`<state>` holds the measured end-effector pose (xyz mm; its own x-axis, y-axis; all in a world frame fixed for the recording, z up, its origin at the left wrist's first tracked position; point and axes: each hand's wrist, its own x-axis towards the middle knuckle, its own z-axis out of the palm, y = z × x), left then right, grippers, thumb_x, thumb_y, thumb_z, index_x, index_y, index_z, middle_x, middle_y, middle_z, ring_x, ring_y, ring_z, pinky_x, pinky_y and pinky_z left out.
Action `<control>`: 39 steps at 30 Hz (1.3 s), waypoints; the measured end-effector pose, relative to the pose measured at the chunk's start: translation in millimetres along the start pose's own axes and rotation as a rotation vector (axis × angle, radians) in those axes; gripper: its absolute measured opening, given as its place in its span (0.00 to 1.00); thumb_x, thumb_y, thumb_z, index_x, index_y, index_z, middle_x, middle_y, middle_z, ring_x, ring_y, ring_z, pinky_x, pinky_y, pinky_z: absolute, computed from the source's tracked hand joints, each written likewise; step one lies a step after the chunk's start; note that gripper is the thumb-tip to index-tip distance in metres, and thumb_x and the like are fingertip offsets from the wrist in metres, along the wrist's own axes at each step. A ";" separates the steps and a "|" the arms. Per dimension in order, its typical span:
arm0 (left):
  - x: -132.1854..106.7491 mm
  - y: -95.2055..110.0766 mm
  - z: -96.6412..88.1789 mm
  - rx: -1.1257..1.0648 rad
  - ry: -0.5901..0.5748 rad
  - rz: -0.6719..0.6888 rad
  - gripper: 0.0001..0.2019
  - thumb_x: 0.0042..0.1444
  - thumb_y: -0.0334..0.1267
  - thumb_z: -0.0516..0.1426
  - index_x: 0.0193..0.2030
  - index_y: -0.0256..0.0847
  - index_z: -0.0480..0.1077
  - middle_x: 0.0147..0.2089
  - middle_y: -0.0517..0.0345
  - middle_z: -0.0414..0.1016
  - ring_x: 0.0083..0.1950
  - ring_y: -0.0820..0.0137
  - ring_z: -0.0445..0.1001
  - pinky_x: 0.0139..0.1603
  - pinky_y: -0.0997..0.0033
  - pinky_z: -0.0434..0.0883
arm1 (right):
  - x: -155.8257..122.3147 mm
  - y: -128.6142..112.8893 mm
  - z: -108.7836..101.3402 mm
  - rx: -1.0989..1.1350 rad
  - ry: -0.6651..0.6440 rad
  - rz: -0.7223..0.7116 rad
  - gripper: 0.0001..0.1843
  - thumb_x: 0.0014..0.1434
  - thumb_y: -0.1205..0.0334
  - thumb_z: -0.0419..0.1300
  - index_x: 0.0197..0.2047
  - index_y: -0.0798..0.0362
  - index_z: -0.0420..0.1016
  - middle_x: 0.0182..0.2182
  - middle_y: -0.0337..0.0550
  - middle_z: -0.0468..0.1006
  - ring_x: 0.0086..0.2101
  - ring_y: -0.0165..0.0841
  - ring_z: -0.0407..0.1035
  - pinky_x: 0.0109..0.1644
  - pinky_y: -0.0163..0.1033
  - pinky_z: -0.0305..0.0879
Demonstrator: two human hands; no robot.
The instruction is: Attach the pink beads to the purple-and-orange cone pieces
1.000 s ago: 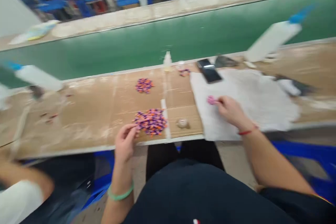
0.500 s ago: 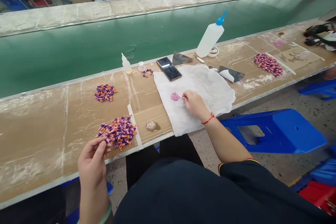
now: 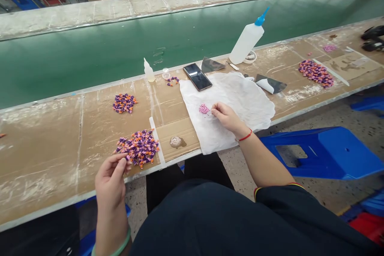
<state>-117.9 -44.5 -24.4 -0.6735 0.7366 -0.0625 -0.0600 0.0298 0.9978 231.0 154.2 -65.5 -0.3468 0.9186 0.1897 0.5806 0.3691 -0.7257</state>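
Note:
My left hand [image 3: 111, 178] hovers at the bench's near edge, fingers pinched together on a tiny piece beside a pile of purple, orange and pink pieces [image 3: 138, 147]. My right hand [image 3: 227, 116] rests on a white cloth [image 3: 240, 100], fingers closed on a thin tool whose tip touches a small heap of pink beads [image 3: 204, 108]. A smaller pile of purple and orange pieces [image 3: 124, 102] lies farther back on the cardboard-covered bench [image 3: 60, 140].
A phone [image 3: 197, 76], a small glue bottle [image 3: 149, 71], a large white squeeze bottle with blue nozzle [image 3: 248, 40] and a small round dish [image 3: 175, 141] stand on the bench. Another pile of pieces [image 3: 316, 73] lies at right. Green conveyor belt [image 3: 90, 56] behind; blue stool [image 3: 324, 154] at right.
The view has swung to the right and steadied after a blur. My left hand drew back from the near pile with its fingers pinched. My right hand stayed at the pink beads.

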 end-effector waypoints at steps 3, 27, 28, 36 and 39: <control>0.1 -2.3 -0.6 0.004 -0.004 0.003 0.10 0.41 0.39 0.68 0.30 0.39 0.78 0.23 0.62 0.76 0.22 0.75 0.71 0.22 0.79 0.67 | -1.3 0.4 -1.7 -0.047 0.015 -0.023 0.04 0.62 0.61 0.52 0.34 0.50 0.64 0.30 0.42 0.71 0.31 0.36 0.64 0.38 0.43 0.63; -9.8 5.0 6.1 0.117 -0.107 0.038 0.09 0.48 0.42 0.66 0.33 0.39 0.80 0.24 0.59 0.78 0.24 0.72 0.74 0.25 0.76 0.72 | -8.7 -38.6 16.7 -0.328 -0.028 -0.274 0.08 0.61 0.71 0.53 0.32 0.51 0.67 0.34 0.52 0.72 0.40 0.46 0.63 0.48 0.54 0.62; -12.6 10.6 12.4 0.145 -0.161 0.058 0.08 0.50 0.41 0.66 0.34 0.39 0.80 0.25 0.58 0.79 0.24 0.72 0.75 0.26 0.75 0.73 | -12.2 -49.3 15.1 -0.303 -0.032 -0.308 0.07 0.63 0.70 0.53 0.33 0.51 0.67 0.35 0.50 0.72 0.41 0.45 0.64 0.49 0.54 0.62; -28.5 57.6 80.9 0.285 -0.729 0.294 0.07 0.57 0.35 0.59 0.31 0.39 0.79 0.25 0.56 0.79 0.25 0.72 0.74 0.26 0.75 0.69 | -36.7 -145.5 6.0 -0.109 -0.024 -0.693 0.08 0.65 0.73 0.54 0.38 0.49 0.64 0.37 0.45 0.72 0.40 0.40 0.64 0.46 0.50 0.62; -30.4 61.2 87.4 0.298 -0.767 0.304 0.09 0.58 0.36 0.58 0.31 0.38 0.78 0.25 0.57 0.77 0.24 0.74 0.71 0.25 0.76 0.67 | -39.6 -159.4 6.3 -0.147 -0.033 -0.751 0.09 0.66 0.74 0.52 0.38 0.49 0.63 0.37 0.46 0.70 0.40 0.40 0.63 0.46 0.49 0.63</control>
<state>-36.7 -6.0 40.7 0.0582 0.9893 0.1337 0.3083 -0.1452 0.9401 147.5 58.1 38.6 -0.7076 0.4098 0.5756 0.2716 0.9098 -0.3139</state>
